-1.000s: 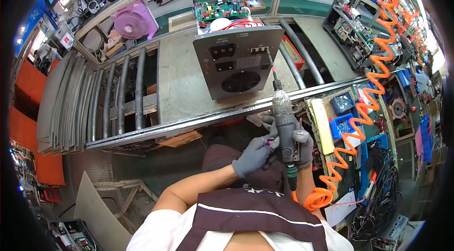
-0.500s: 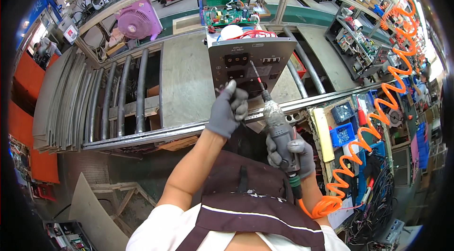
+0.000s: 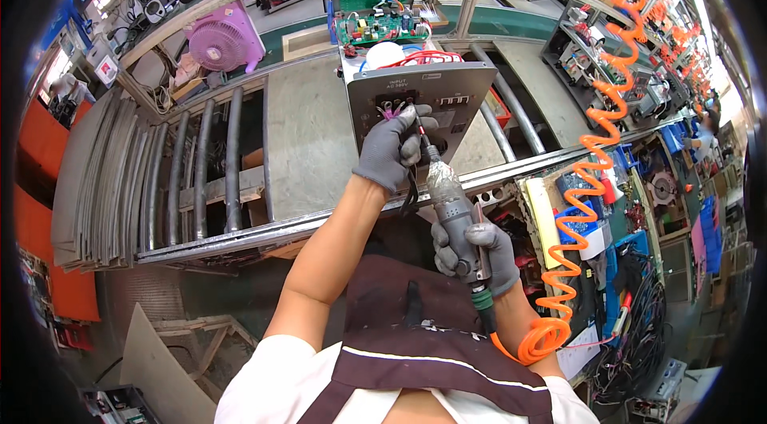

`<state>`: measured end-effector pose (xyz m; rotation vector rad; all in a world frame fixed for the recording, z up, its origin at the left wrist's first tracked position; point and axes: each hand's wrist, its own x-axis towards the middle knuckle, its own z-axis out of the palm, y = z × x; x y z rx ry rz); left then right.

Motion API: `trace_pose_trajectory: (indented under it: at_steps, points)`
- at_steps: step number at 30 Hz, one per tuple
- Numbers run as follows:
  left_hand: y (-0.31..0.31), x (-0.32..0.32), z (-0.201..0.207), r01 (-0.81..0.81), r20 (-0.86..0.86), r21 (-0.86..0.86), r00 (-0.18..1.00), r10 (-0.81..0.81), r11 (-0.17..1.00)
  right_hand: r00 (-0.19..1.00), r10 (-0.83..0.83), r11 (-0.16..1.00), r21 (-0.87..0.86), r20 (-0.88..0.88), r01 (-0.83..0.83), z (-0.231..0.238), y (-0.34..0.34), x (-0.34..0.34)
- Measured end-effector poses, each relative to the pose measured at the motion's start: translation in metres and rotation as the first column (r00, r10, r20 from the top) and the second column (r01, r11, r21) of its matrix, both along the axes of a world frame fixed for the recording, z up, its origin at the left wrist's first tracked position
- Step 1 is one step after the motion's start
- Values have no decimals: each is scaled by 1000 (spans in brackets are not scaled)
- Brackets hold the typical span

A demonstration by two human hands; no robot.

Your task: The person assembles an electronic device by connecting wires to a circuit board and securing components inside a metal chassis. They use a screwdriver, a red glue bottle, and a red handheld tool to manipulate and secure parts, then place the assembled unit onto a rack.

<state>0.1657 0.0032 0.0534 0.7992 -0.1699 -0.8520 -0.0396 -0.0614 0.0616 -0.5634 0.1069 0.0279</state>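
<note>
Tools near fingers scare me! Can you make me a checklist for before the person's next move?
1. Right hand gripping the pneumatic screwdriver: ok.
2. Left hand well clear of the screwdriver bit: not ok, its fingers are right beside it.
3. Both hands gloved: ok.
4. Bit seated in a screw: cannot tell, the fingers crowd the tip.
5. Orange coiled hose away from the left hand: ok, off to the right.
</note>
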Motion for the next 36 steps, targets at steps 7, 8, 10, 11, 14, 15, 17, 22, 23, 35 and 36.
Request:
trace_pose_trajectory:
  at_steps: [7,8,10,11,14,15,17,22,23,35,36]
  points:
    - [-5,3,2,-38,-84,20,996,40,999,999,-33,994,106,-25,35,10,15,4]
    - [-6,3,1,-43,-90,21,995,45,999,998,-45,996,79,-50,49,10,16,5]
    - [-6,1,1,-55,-100,25,993,58,998,993,-69,997,24,-96,71,12,17,8]
    - [-4,2,-5,-61,-111,5,992,61,998,993,-68,997,37,-94,72,17,17,9]
    - [0,2,-18,-75,-125,-38,990,69,996,994,-53,999,-10,-91,52,17,17,3]
    - [0,1,-17,-80,-125,-43,989,74,996,996,-16,1000,12,-83,17,13,12,2]
    - [-1,-1,-13,-70,-120,-68,991,62,995,996,54,998,48,-74,-51,4,1,0]
    - [0,0,-6,-28,-89,-91,996,20,995,994,44,995,-82,-102,-53,14,0,-15]
    - [-1,2,-11,-62,-71,-58,996,58,996,992,57,993,-97,-113,-68,15,0,-18]
    - [7,-4,-6,-111,-96,-50,990,106,993,989,-45,974,-228,-138,12,21,7,1]
    - [6,-4,-4,-113,-77,-38,991,110,993,991,-40,974,-228,-129,9,20,7,3]
